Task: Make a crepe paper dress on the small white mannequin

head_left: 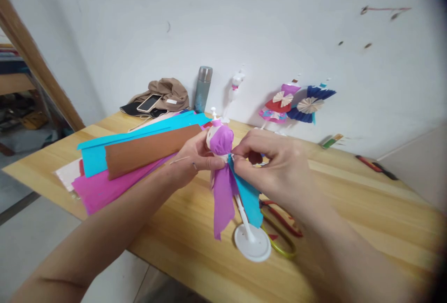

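A small white dress-form mannequin (209, 138) on a round white stand (253, 243) leans toward the left. Purple crepe paper (222, 139) wraps its chest. From the waist hang a purple paper strip (224, 200) and a blue paper strip (249, 199). My left hand (192, 156) is closed around the mannequin's torso, its thumb across the waist. At the other side of the waist, my right hand (274, 158) pinches at the top of the blue strip. Its fingertips hide part of what they grip. Scissors with yellow and red handles (284, 242) lie behind the stand.
Blue, brown and magenta paper sheets (153, 149) are piled on the wooden table (349, 228) at left. Behind them are a phone (150, 103), a brown cloth bag (171, 92) and a flask (203, 90). Two dressed mannequins (281, 103) and a cutter (376, 167) are near the wall.
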### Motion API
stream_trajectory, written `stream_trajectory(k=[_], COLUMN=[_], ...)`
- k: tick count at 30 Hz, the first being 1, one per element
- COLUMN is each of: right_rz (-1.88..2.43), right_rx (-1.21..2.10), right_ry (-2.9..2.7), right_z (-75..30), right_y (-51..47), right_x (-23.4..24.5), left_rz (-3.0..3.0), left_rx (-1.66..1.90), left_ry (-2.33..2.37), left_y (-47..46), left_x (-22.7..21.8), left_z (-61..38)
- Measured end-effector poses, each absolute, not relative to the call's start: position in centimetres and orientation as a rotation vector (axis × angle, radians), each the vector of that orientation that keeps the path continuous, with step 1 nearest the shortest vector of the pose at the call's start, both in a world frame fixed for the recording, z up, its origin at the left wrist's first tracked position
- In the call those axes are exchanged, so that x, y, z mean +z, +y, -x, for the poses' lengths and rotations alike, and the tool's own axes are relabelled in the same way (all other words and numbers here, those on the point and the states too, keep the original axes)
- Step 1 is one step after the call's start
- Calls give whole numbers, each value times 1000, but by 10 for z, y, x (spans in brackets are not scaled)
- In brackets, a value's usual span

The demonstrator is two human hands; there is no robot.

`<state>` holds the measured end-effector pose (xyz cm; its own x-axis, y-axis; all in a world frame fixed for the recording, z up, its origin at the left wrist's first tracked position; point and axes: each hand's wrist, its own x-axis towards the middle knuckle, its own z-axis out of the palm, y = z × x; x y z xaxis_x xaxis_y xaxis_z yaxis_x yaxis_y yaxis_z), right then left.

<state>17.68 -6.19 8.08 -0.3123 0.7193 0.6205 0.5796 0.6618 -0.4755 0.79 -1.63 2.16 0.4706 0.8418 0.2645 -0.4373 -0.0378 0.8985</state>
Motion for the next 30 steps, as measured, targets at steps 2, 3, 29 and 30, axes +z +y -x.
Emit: stream_trajectory(k=[2,3,29,30], right_rz=[1044,1062,1352,1343], right_rx=[439,565,1063,1068], right_ry=[-1913,-1859,-1769,-1765], right_z=[-177,-177,-175,-174], right_y=[-61,-60,-25,-24], right_x=[81,80,80,80], left_rz=[-1222,-1229,-1192,-1190], left_rx=[1063,1047,938,954], left_ry=[430,429,549,569], left_y=[-17,-18,-9,-9], left_x=[23,23,23,24], left_z=[-7,-6,0,-1])
